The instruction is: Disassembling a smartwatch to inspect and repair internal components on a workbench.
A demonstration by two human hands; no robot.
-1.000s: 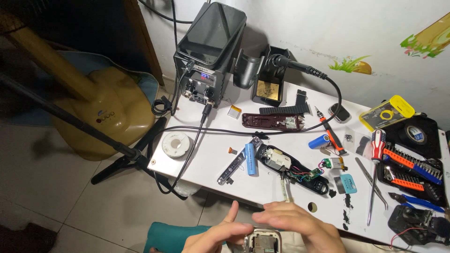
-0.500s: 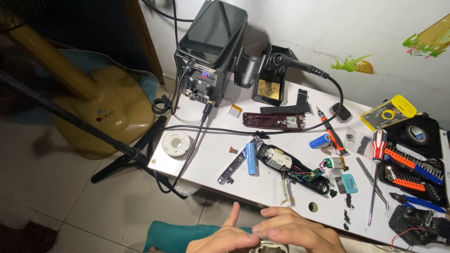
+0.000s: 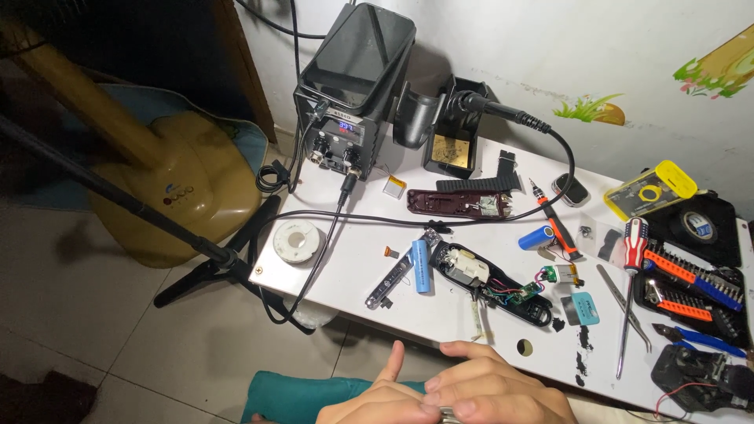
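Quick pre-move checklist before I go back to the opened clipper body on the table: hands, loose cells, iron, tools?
1. Both hands free: not ok. Left hand and right hand are closed together on a small part at the frame edge.
2. What the part is: cannot tell.
3. Opened clipper body flat on the white table, motor exposed: ok.
4. Blue cell lies loose beside it: ok.
5. Soldering iron in its stand: ok.
6. Tweezers near the right side: ok.
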